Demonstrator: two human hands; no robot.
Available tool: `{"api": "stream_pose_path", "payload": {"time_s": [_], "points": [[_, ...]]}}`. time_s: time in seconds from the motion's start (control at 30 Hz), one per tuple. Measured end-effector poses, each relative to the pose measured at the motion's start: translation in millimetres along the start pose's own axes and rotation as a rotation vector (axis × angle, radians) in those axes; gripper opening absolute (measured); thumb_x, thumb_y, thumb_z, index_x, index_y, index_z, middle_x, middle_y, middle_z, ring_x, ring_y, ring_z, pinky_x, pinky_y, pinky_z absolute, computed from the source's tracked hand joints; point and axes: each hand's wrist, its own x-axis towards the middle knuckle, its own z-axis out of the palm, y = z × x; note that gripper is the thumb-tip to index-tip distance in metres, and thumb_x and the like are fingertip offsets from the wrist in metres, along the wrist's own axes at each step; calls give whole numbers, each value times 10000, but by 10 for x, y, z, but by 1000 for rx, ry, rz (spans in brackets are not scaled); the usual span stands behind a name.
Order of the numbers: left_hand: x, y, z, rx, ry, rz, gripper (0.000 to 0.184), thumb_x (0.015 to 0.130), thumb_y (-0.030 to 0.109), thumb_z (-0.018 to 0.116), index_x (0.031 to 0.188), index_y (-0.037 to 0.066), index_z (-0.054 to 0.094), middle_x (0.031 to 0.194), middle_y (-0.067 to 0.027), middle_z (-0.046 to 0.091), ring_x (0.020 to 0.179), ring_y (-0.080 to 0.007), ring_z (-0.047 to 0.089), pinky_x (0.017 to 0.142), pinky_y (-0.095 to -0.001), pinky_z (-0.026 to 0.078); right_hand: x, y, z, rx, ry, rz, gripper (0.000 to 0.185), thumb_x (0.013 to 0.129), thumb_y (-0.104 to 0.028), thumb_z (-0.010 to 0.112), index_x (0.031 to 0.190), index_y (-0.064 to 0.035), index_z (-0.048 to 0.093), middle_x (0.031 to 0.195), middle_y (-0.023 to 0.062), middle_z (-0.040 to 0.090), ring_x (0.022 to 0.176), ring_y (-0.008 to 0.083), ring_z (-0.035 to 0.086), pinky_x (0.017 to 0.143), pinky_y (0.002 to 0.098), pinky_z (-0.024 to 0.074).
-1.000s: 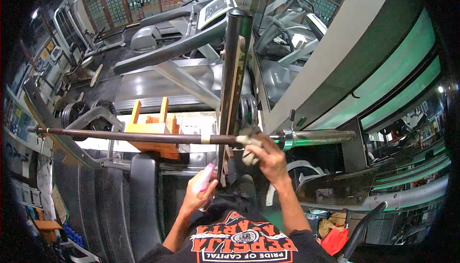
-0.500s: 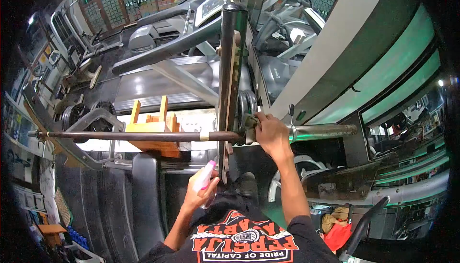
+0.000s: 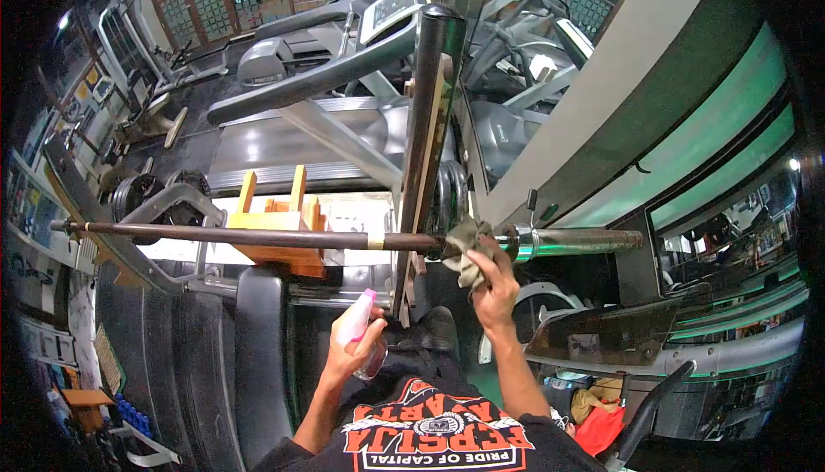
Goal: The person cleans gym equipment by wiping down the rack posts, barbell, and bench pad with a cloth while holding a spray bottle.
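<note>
A dark barbell [image 3: 326, 241] lies across a rack, its shiny end sleeve [image 3: 576, 242] out to the right. My right hand [image 3: 496, 287] grips a crumpled grey-green cloth [image 3: 468, 248] against the bar, just right of the rack's black upright [image 3: 430, 119] and left of the sleeve. Lower and to the left, my left hand [image 3: 348, 347] is wrapped round a clear spray bottle with a pink top [image 3: 357, 317], held below the bar and apart from it.
Behind the bar stands a treadmill [image 3: 309, 137], with a wooden stand [image 3: 277, 231] in front of it. A black padded bench [image 3: 262, 326] is at the lower left. Weight plates [image 3: 136, 199] hang at the left. Red fabric [image 3: 599, 427] lies at the lower right.
My right hand has shifted slightly right and down with the cloth, which now shows more of itself. My left hand and the bottle moved slightly left. The view has shifted a little.
</note>
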Motion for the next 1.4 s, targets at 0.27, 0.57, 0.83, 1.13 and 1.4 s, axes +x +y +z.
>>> {"api": "stream_pose_path", "payload": {"time_s": [0.27, 0.57, 0.83, 1.13, 1.4], "points": [[6, -115, -38, 12, 2, 40, 381, 862, 62, 657, 1220, -26, 563, 918, -106, 664, 806, -152, 634, 743, -284, 512, -831, 443, 445, 533, 317, 398, 236, 958, -68, 515, 1188, -50, 563, 1201, 139, 607, 1083, 239, 603, 909, 356, 494], [15, -61, -23, 47, -36, 9, 365, 858, 67, 666, 1201, -22, 577, 917, -109, 662, 822, -168, 638, 756, -291, 510, -242, 576, 581, 2089, 552, 1351, 337, 939, -248, 437, 1202, -100, 587, 1222, 88, 620, 1111, 267, 584, 997, 434, 452], [-90, -103, -32, 89, -6, 48, 304, 851, 67, 666, 1131, -31, 601, 926, -119, 667, 827, -192, 647, 774, -304, 510, -539, 572, 599, 2168, 330, 905, 315, 910, -189, 555, 1199, -65, 580, 1233, 100, 608, 1142, 262, 559, 1014, 441, 425], [-147, -229, -74, 79, -10, 85, 507, 888, 22, 605, 1371, -9, 453, 966, -90, 606, 813, -144, 606, 715, -267, 506, -536, -48, 28, 1138, 438, 560, 366, 1011, -98, 425, 1374, -122, 386, 1372, 98, 484, 1230, 241, 513, 1042, 421, 439], [-77, -102, -16, 44, -11, 35, 308, 854, 67, 669, 1133, -38, 593, 943, -119, 666, 837, -174, 642, 776, -293, 510, 458, -318, 271, -235, -65, -62, 470, 688, 45, 630, 1091, -192, 675, 1197, 94, 623, 1164, 312, 566, 944, 395, 487]]}}
